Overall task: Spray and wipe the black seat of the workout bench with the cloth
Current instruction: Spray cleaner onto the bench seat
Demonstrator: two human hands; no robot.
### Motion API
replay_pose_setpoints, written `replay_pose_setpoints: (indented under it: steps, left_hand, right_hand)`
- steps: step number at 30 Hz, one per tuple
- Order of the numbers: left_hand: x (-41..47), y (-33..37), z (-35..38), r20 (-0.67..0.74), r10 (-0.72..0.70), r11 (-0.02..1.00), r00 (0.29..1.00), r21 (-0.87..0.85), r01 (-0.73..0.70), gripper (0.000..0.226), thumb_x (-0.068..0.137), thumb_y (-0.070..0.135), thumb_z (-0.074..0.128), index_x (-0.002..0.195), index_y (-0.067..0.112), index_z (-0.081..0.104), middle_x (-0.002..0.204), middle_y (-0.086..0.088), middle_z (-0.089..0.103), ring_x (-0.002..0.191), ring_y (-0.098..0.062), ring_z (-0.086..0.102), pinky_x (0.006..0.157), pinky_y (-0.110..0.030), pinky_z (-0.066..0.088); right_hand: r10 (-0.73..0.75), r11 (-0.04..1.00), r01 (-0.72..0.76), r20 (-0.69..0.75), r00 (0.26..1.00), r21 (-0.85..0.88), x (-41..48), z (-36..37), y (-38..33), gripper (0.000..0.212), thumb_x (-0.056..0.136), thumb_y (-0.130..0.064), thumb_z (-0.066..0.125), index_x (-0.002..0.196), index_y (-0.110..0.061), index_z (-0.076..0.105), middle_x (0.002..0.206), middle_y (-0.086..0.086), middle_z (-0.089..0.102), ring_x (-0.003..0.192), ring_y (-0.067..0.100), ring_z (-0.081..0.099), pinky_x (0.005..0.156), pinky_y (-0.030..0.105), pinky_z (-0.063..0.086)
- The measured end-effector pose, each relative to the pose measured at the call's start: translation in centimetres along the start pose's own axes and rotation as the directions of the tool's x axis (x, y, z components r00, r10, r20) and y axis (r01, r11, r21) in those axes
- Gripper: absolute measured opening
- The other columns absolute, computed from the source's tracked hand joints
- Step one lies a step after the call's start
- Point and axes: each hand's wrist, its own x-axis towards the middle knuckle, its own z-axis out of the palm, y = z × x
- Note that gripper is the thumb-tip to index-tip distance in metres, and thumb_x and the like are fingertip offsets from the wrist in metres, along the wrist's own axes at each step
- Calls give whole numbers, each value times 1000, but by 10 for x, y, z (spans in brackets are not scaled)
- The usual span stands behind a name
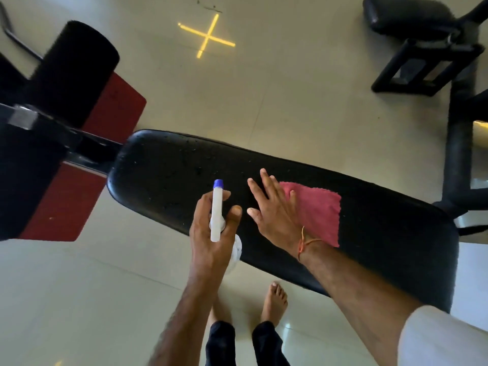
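Note:
The black seat [163, 175] of the workout bench runs from centre left to lower right, and droplets speckle its left half. My left hand [211, 233] grips a white spray bottle [217, 212] with a blue nozzle, held at the seat's near edge with the nozzle over the seat. A pink cloth [320, 212] lies flat on the middle of the seat. My right hand [272, 207] lies over the cloth's left edge with fingers spread and straight.
A black foam roller [76, 67] and bench frame stand at the left over a red mat [116, 109]. Another black padded machine [412, 19] stands at the top right. A yellow cross [208, 35] marks the tiled floor. My bare feet [274, 299] are below the seat.

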Motion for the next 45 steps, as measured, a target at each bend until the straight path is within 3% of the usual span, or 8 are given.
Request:
replay_pose_setpoints:
  steps: [3,6,13,17,21,29,40,45]
  left_hand:
    - [5,-12,-30,-83,-100,995,991,11,101,17,91,53,63,106,46,58,100,16,66,94,-13,66,82,-48,63]
    - [11,-28,-62,-147,-165,983,975,54,174,12,96,43,66,96,53,59,92,18,66,88,-13,65,80,-54,61]
    - [33,-59,-124,-307,-166,938,937,243,246,28,96,56,58,80,32,56,73,5,61,70,-19,59,68,-53,56]
    - [50,-60,-136,-291,-167,935,942,256,244,33,95,55,57,81,25,58,72,1,62,67,-21,59,64,-45,53]
    - [67,-63,-141,-244,-185,922,952,291,254,36,94,56,58,81,22,60,72,2,62,67,-18,59,56,-33,45]
    - [80,-74,-158,-290,-280,910,915,225,349,31,97,55,59,80,29,55,75,-3,65,70,-29,67,67,-48,60]
    - [70,-81,-175,-342,-326,884,881,221,413,32,98,52,57,83,23,54,77,-4,64,68,-26,65,58,-36,52]
    - [56,-87,-171,-314,-328,880,891,241,409,33,95,59,58,81,29,56,74,-3,65,69,-31,68,66,-54,60]
  right_hand:
    - [-95,991,100,52,994,-91,28,-4,-32,77,108,-45,47,167,-30,1,176,4,-16,163,27,-6,128,62,5]
    - [-207,973,215,89,974,-89,49,-3,-68,79,108,-42,49,168,-28,-1,176,4,-16,163,26,-6,130,59,10]
    - [-282,928,301,112,953,-221,100,11,-131,93,104,-44,58,167,-23,-7,175,5,-20,163,29,-11,130,61,5]
    - [-324,909,334,82,943,-248,123,16,-151,96,103,-46,58,167,-20,-8,175,5,-19,163,29,-11,130,62,4]
    - [-274,931,288,94,957,-225,142,27,-165,92,104,-55,51,167,-20,-6,176,4,-15,163,28,-10,130,61,1]
    - [-232,917,251,99,968,-310,144,41,-160,95,104,-64,41,164,-22,-19,173,2,-26,161,27,-19,129,59,-6]
    - [-180,912,202,95,979,-356,142,44,-169,94,105,-58,42,164,-19,-20,172,4,-28,160,28,-21,129,62,-4]
    - [-198,932,193,16,980,-308,123,52,-164,85,107,-56,37,166,-17,-10,176,7,-15,162,30,-10,130,59,0]
